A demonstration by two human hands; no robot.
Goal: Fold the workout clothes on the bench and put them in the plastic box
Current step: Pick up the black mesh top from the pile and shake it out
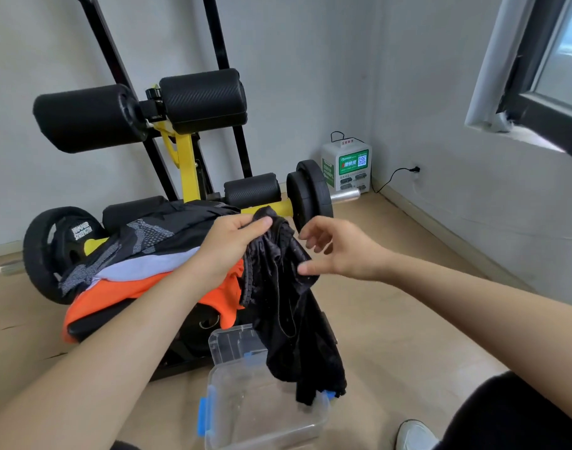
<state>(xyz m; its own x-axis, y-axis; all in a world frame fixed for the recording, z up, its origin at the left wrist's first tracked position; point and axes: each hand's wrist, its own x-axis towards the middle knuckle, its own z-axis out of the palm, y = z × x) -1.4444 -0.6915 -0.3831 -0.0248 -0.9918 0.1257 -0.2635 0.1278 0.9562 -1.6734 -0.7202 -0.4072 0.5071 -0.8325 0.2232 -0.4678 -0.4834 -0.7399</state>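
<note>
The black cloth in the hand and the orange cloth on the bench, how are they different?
The black garment is dark mesh; the orange garment is bright and looks smooth. The left hand pinches the black garment up so it hangs down toward the plastic box; the orange garment lies on the bench. The black garment hangs alone; the orange garment sits under other clothes. Both are unfolded.

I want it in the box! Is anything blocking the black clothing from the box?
Nothing visible does. The black clothing hangs from the left hand over the open plastic box, its lower end at the rim. The lid stands behind the box, and the right hand is beside the clothing, not under it.
</note>
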